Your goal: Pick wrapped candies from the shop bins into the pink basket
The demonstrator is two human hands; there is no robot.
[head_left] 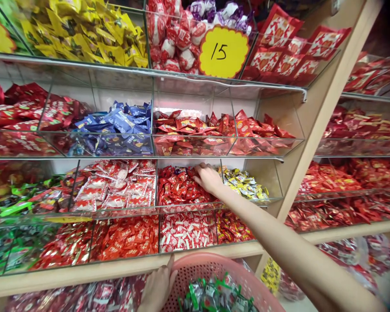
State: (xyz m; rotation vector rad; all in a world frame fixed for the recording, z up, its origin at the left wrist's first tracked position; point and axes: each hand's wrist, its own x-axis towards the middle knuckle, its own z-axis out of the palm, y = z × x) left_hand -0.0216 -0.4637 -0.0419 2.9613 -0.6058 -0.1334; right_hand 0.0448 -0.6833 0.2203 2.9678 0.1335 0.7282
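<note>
Pink basket [211, 263] near; red-wrapped sweets [177, 188] shelved beyond.
Left hand [156, 284] is at the basket's rim, perhaps steadying it, grip unclear; green-trimmed packets [214, 295] lie inside. Right hand [209, 177] curls onto the sweets, grasp untellable. Clear dividers [156, 184] presumably keep kinds apart; open room lies between sweets and upper shelf [253, 159].

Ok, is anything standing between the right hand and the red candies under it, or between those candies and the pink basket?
Nothing visible blocks the right hand from the red candies; it reaches in over the clear front panel. Toward the pink basket, that panel stands first, then, lower down, the red-and-white candies and wooden shelf edge.
</note>
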